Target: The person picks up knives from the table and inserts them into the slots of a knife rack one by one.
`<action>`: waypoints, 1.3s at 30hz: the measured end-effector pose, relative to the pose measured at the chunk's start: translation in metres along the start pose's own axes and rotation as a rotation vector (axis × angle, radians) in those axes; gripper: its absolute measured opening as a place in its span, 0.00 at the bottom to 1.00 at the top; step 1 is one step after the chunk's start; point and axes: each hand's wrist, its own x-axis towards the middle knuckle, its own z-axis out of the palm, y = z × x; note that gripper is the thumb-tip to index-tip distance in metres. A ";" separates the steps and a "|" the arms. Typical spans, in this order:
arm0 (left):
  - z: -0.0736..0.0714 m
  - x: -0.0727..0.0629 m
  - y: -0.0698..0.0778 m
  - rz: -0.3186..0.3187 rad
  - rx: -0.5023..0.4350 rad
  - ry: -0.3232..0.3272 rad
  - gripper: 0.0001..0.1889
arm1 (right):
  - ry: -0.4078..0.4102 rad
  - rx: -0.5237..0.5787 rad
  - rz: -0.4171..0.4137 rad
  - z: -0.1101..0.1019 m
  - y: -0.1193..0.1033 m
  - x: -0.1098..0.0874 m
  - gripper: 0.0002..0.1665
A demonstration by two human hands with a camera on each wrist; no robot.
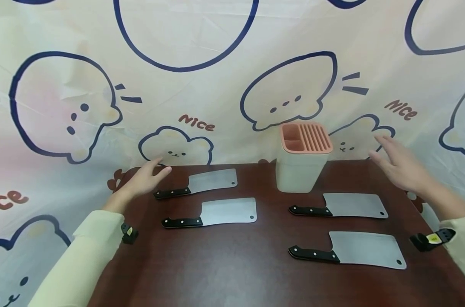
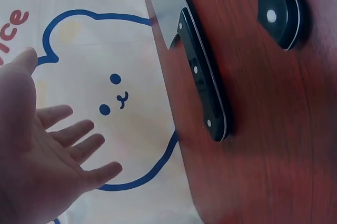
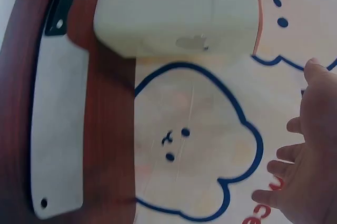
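My left hand [image 1: 145, 179] hovers, fingers spread and empty, by the handle of the back left cleaver [image 1: 213, 181]. In front of that one lies another cleaver [image 1: 229, 211], its black handle also pointing left. On the right side my right hand [image 1: 402, 166] is raised with loosely spread fingers and holds nothing. Two more cleavers, a farther one [image 1: 356, 205] and a nearer one [image 1: 366, 249], lie flat below it. A pale knife block [image 1: 298, 172] with a pink slotted top stands upright at the back, left of my right hand.
The dark wood table [image 1: 217, 273] ends at the back against a cartoon-printed cloth [image 1: 178, 94]. Black wrist cameras, one on the left sleeve [image 1: 129, 234] and one on the right [image 1: 431, 239], jut out over the table.
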 end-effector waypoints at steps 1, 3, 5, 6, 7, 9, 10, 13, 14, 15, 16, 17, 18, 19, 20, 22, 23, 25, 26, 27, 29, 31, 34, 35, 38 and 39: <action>0.000 0.001 0.000 -0.007 -0.012 -0.001 0.44 | -0.011 0.024 0.001 0.000 -0.005 0.003 0.43; 0.003 0.002 -0.001 -0.014 -0.029 0.000 0.43 | -0.036 0.066 0.005 0.000 -0.013 0.008 0.43; 0.006 0.004 -0.001 -0.015 -0.041 0.003 0.42 | -0.068 0.110 0.019 0.001 -0.021 0.012 0.43; 0.008 0.005 -0.002 -0.014 -0.048 0.005 0.42 | -0.081 0.130 0.023 0.002 -0.025 0.014 0.43; 0.010 0.006 -0.003 -0.014 -0.057 0.007 0.41 | -0.090 0.148 0.025 0.003 -0.029 0.016 0.43; 0.013 0.008 -0.005 -0.016 -0.083 0.013 0.40 | -0.106 0.184 0.034 0.006 -0.036 0.021 0.43; 0.015 0.008 -0.006 -0.018 -0.104 0.017 0.39 | -0.112 0.204 0.040 0.007 -0.040 0.023 0.44; 0.019 0.009 -0.013 -0.027 -0.164 0.037 0.37 | -0.117 0.257 0.054 0.011 -0.050 0.029 0.45; 0.020 0.009 -0.015 -0.029 -0.176 0.045 0.37 | -0.117 0.275 0.063 0.013 -0.053 0.030 0.45; 0.022 0.009 -0.018 -0.031 -0.184 0.052 0.36 | -0.119 0.296 0.072 0.014 -0.055 0.032 0.46; 0.023 0.009 -0.021 -0.032 -0.188 0.057 0.35 | -0.120 0.314 0.084 0.015 -0.058 0.034 0.47; 0.025 0.009 -0.025 -0.036 -0.187 0.060 0.35 | -0.121 0.336 0.095 0.017 -0.060 0.035 0.47; 0.027 0.008 -0.028 -0.042 -0.187 0.061 0.34 | -0.121 0.357 0.105 0.018 -0.061 0.037 0.48; 0.029 0.008 -0.031 -0.045 -0.182 0.059 0.34 | -0.118 0.380 0.113 0.020 -0.063 0.038 0.48; 0.031 0.007 -0.035 -0.049 -0.180 0.055 0.33 | -0.116 0.408 0.120 0.021 -0.064 0.040 0.49; 0.035 0.006 -0.040 -0.060 -0.178 0.039 0.34 | -0.107 0.453 0.133 0.025 -0.065 0.042 0.49; 0.036 0.006 -0.043 -0.065 -0.181 0.030 0.34 | -0.101 0.476 0.135 0.026 -0.065 0.043 0.48; 0.039 0.005 -0.047 -0.071 -0.186 0.016 0.33 | -0.091 0.513 0.145 0.030 -0.064 0.046 0.47; 0.041 0.004 -0.050 -0.076 -0.187 0.010 0.33 | -0.088 0.530 0.151 0.033 -0.064 0.047 0.47; 0.042 0.004 -0.052 -0.082 -0.190 0.003 0.32 | -0.084 0.543 0.157 0.035 -0.063 0.048 0.47; 0.045 0.004 -0.056 -0.089 -0.198 -0.004 0.31 | -0.077 0.562 0.169 0.039 -0.063 0.049 0.47; 0.048 0.005 -0.060 -0.097 -0.207 -0.016 0.31 | -0.077 0.579 0.175 0.043 -0.062 0.049 0.47; 0.052 0.006 -0.065 -0.102 -0.217 -0.037 0.30 | -0.076 0.572 0.167 0.047 -0.062 0.049 0.45; 0.053 0.006 -0.066 -0.104 -0.217 -0.042 0.30 | -0.078 0.572 0.166 0.048 -0.062 0.049 0.44; 0.056 0.008 -0.069 -0.109 -0.202 -0.045 0.28 | -0.075 0.568 0.158 0.049 -0.063 0.048 0.43; 0.057 0.008 -0.070 -0.114 -0.196 -0.045 0.27 | -0.074 0.571 0.156 0.049 -0.063 0.048 0.43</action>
